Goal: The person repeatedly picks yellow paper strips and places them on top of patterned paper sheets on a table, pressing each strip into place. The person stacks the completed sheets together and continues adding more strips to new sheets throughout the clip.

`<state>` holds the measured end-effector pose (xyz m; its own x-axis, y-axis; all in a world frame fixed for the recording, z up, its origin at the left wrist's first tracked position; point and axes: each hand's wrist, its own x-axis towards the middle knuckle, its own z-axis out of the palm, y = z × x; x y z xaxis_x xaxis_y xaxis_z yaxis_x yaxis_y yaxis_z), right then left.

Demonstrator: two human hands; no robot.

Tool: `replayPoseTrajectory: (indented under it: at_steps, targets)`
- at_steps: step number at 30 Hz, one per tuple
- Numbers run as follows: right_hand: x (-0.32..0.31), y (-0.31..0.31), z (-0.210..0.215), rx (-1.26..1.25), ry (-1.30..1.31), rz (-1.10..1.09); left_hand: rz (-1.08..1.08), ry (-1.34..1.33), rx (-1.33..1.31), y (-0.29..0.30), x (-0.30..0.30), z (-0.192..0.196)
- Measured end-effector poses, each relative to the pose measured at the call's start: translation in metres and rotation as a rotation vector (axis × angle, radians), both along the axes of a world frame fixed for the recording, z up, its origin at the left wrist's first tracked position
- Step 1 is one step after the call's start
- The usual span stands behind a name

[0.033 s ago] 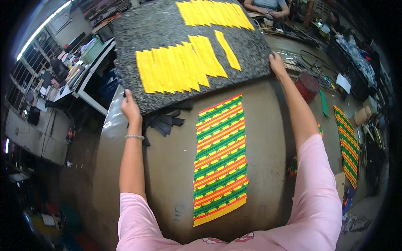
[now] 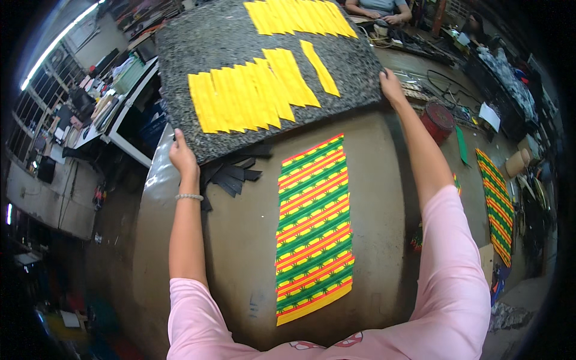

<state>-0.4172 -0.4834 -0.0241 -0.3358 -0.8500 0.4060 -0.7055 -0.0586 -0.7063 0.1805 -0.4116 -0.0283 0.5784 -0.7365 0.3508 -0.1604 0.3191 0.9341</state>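
With both arms stretched out, I hold up a thick, speckled dark-grey board (image 2: 207, 45) by its edges. My left hand (image 2: 183, 157) grips its near left corner, and my right hand (image 2: 392, 89) is closed on the right edge. On top lie a near row of yellow strips (image 2: 237, 99), a far row of yellow strips (image 2: 297, 18) and a single yellow strip (image 2: 320, 69) apart from them. Below, a column of green, red and yellow striped fabric pieces (image 2: 315, 228) lies on the table (image 2: 240, 258). Black strips (image 2: 231, 180) stick out from under the board near my left hand.
On the right are a dark red tin (image 2: 437, 123), a green strip (image 2: 461, 146), a second striped fabric column (image 2: 495, 207) and a brown cardboard roll (image 2: 516, 163). A cluttered white side table (image 2: 129, 123) stands left. Another person (image 2: 384, 9) sits beyond the board.
The board, with the yellow strips on it, has shifted slightly to the left along with both my hands. My grip on it is the same.
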Motion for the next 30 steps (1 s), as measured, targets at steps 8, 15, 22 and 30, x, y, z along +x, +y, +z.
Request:
replayPoseTrajectory:
  at_steps: [8, 15, 22, 30]
  targets:
    - [0.037, 0.026, -0.029, 0.074, -0.085, -0.157, 0.229, -0.02, 0.192, -0.015, 0.023, -0.043]
    - [0.106, 0.183, -0.027, 0.012, 0.119, 0.038, 0.035, -0.239, 0.336, -0.023, 0.064, -0.032]
    - [0.205, 0.341, 0.005, 0.215, 0.35, 0.656, -0.001, -0.382, 0.435, -0.018, 0.069, -0.022]
    - [0.167, 0.275, -0.026, 0.216, -0.35, 0.351, -0.165, 0.191, 0.374, -0.026, 0.063, -0.03]
